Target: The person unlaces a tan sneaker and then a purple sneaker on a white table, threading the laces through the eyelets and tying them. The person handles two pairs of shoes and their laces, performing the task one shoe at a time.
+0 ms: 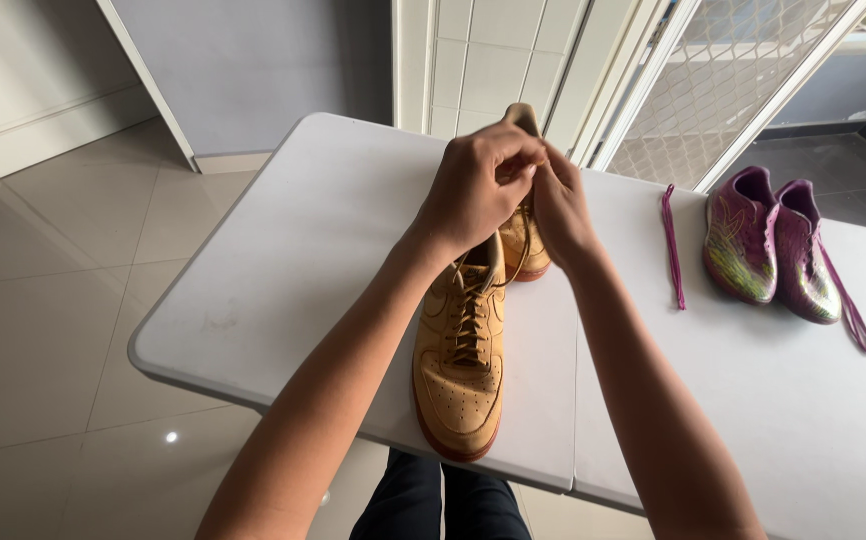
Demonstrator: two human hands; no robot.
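Near table (283,260) edge: tan suede lace-up sneaker (460,370), toe toward me; both my hands (473,195) (561,210) pinch its soft, limp tan lace (471,318), best gripped near the ends.

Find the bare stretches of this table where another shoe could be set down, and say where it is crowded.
The white table is bare left of the tan shoe and in its near right corner. It is crowded where the left hand and right hand meet, and by the purple shoes and loose lace.
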